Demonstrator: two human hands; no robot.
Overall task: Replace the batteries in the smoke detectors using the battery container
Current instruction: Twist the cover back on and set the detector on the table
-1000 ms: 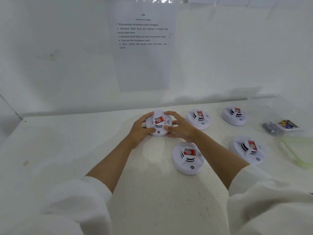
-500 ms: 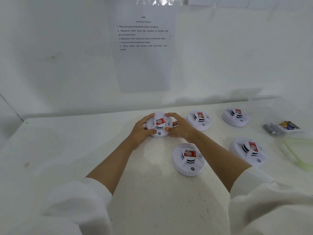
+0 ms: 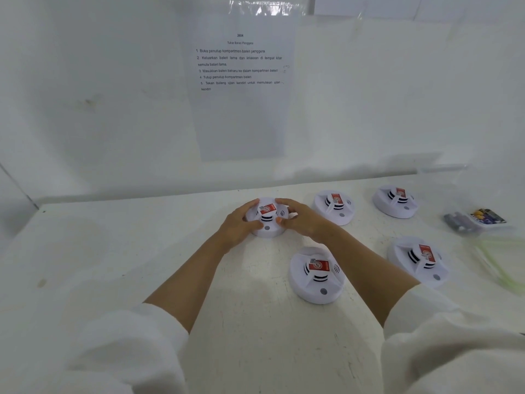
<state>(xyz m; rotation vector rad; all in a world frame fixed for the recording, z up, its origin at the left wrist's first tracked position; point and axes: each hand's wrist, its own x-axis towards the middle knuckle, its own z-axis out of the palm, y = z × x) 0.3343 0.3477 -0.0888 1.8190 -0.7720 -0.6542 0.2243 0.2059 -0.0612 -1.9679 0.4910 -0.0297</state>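
Well, far right on the table (image 3: pixel 119 251) our clear container (image 3: pixel 483 230) holds grey batts (image 3: pixel 458 223) + a coloured pack (image 3: pixel 487 216), while L hand (image 3: pixel 240 224) & R hand (image 3: pixel 305 221) grip the mid-table detector (image 3: pixel 267 230) well apart from it, same hold as 0.5 s ago.

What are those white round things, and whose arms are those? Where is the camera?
The camera sits on a person's head and looks down, so the arms are that person's own. The left hand and right hand grip one white smoke detector from both sides. Four other detectors lie on the white table. At the right edge sits a clear battery container. A printed instruction sheet hangs on the wall.
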